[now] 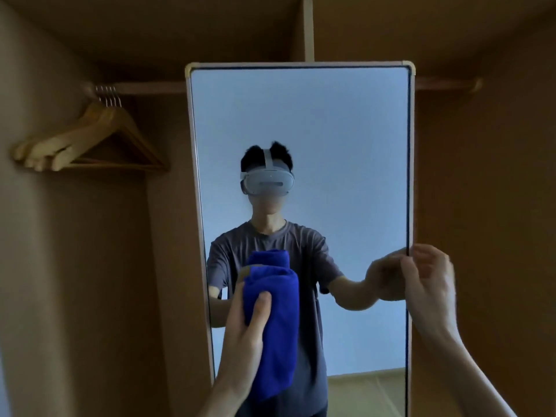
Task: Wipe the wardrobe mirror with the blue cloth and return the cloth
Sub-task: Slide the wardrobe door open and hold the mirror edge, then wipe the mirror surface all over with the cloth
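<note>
The tall wardrobe mirror stands upright inside the wooden wardrobe, framed in pale wood. My left hand grips a folded blue cloth and holds it against the lower left part of the glass. My right hand clasps the mirror's right edge about halfway down, fingers curled around the frame. The glass reflects a person in a grey T-shirt with a white headset, along with the cloth and both arms.
Several wooden hangers hang from the rail at the upper left. Brown wardrobe walls close in on both sides, with a shelf and a vertical divider above the mirror.
</note>
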